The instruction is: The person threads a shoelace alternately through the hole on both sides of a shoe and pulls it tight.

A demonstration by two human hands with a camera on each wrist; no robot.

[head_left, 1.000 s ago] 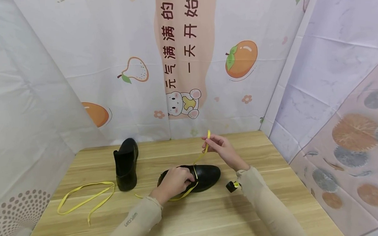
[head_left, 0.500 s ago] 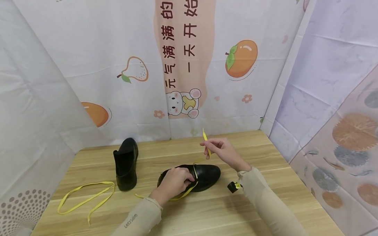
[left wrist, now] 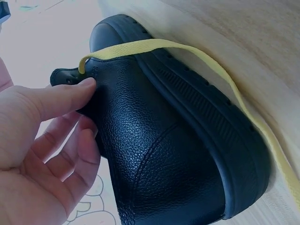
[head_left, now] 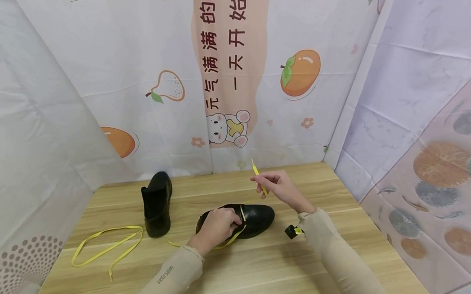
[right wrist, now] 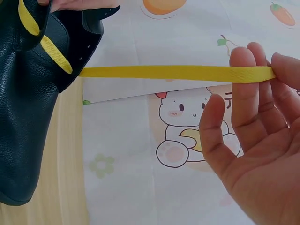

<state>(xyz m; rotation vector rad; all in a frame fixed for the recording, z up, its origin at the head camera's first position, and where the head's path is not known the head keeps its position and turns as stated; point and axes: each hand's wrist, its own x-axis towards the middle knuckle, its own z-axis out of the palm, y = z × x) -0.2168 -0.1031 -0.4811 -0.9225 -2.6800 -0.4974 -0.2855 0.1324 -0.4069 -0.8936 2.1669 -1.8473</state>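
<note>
A black leather shoe (head_left: 259,217) lies on the table, toe pointing right in the head view. My left hand (head_left: 218,225) is over its opening; in the left wrist view, the thumb and fingers (left wrist: 86,89) pinch the eyelet flap. A yellow shoelace (right wrist: 154,72) crosses the shoe front through the eyelets. One end runs straight from the shoe to my right hand (head_left: 277,186), which pinches it between thumb and fingers above the shoe's far side, the tip poking up. The other end trails over the shoe's near side (left wrist: 206,58) onto the table.
A second black shoe (head_left: 157,206) stands at the left, toe away from me. Another yellow shoelace (head_left: 125,228) lies looped in front of it. Behind the wooden table (head_left: 244,276) hangs a printed curtain (head_left: 138,38). A small black device (head_left: 291,232) sits by the right sleeve.
My right hand has shifted slightly right, and its grip on the shoelace has changed, the tip now standing up slanted leftward. The left hand stays at the shoe.
</note>
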